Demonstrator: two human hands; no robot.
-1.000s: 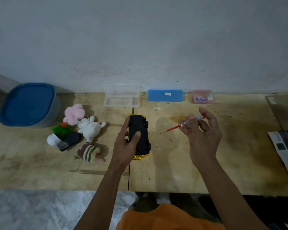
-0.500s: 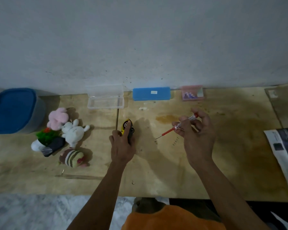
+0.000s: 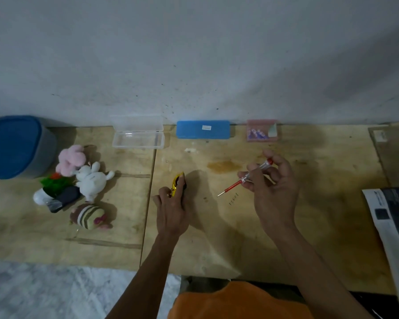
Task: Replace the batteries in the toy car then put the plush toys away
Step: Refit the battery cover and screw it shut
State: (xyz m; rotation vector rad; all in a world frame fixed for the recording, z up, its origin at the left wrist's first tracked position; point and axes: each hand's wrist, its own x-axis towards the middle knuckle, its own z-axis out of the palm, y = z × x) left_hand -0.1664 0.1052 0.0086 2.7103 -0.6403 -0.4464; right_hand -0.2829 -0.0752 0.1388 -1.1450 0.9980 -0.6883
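My left hand [image 3: 172, 209] grips the yellow and black toy car [image 3: 178, 181], turned on its side on the wooden table [image 3: 263, 238]; my fingers hide most of it. My right hand [image 3: 274, 187] holds a red-handled screwdriver [image 3: 244, 179] above the table, tip pointing left and down toward several tiny screws [image 3: 233, 200]. At the left lie the plush toys: a pink one [image 3: 70, 158], a white rabbit [image 3: 91, 179], a striped one [image 3: 90, 216] and a green and white one [image 3: 52, 187].
A blue-lidded tub [image 3: 15, 146] stands at the far left. Along the wall sit an open clear plastic case [image 3: 138, 135], a blue case [image 3: 203, 129] and a small pink box [image 3: 262, 130]. A printed paper [image 3: 392, 226] lies at the right edge.
My left hand has rolled the car from lying upside down onto its side. The view has shifted, and my right hand still holds the screwdriver in about the same place.
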